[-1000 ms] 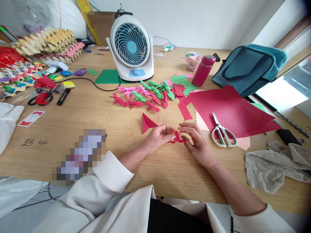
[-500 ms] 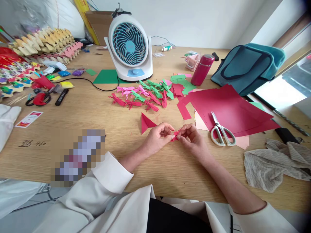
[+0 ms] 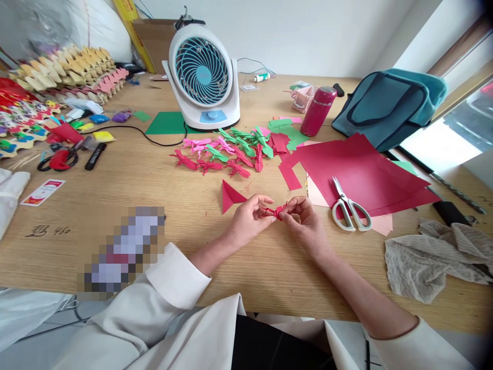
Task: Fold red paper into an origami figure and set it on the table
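Note:
A small red folded paper piece (image 3: 274, 211) is pinched between both hands just above the wooden table (image 3: 134, 190). My left hand (image 3: 248, 218) grips its left end with closed fingers. My right hand (image 3: 304, 221) pinches its right end, fingers curled. A red folded paper triangle (image 3: 230, 196) lies on the table just left of my left hand. Behind the hands lies a pile of finished red, pink and green folded paper figures (image 3: 227, 151).
White-handled scissors (image 3: 348, 208) rest on red paper sheets (image 3: 358, 172) to the right. A desk fan (image 3: 204, 77), a red flask (image 3: 318, 110), a teal bag (image 3: 389, 105), a grey cloth (image 3: 431, 257) and paper crafts (image 3: 57, 77) at far left surround the work spot.
My right hand's fingers have curled in from a looser spread hold to a tight pinch, and the red paper piece now looks more compact between the hands.

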`<move>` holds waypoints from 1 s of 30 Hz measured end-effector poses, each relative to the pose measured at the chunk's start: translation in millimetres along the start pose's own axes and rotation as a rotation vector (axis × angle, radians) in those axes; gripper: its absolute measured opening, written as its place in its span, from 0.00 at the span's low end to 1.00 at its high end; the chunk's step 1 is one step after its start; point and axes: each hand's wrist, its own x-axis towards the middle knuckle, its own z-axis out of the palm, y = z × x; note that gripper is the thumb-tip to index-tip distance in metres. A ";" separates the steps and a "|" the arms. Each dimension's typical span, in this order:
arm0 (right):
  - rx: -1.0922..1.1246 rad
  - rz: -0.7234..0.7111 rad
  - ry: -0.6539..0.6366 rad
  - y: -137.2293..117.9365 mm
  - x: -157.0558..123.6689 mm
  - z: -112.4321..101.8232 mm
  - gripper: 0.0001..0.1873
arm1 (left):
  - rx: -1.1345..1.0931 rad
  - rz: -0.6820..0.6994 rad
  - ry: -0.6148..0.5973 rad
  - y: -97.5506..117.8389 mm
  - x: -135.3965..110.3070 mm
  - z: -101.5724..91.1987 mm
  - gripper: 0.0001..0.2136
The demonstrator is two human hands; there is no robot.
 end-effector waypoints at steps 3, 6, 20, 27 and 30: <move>-0.043 -0.002 0.012 -1.0 -1.3 1.2 0.15 | 0.043 0.039 0.032 -3.5 0.2 0.9 0.16; -0.056 0.011 0.016 0.8 -0.5 2.0 0.15 | 0.060 0.072 0.049 -6.2 0.5 1.2 0.17; 0.049 0.023 0.056 8.6 10.1 12.9 0.17 | 0.219 0.193 0.119 -9.4 15.0 -24.2 0.06; -0.017 -0.020 0.067 7.2 7.6 13.8 0.14 | 0.128 0.154 0.100 -3.7 12.3 -22.4 0.07; -0.059 -0.052 0.080 5.0 6.7 12.2 0.13 | 0.091 0.099 0.087 -8.4 13.9 -21.9 0.10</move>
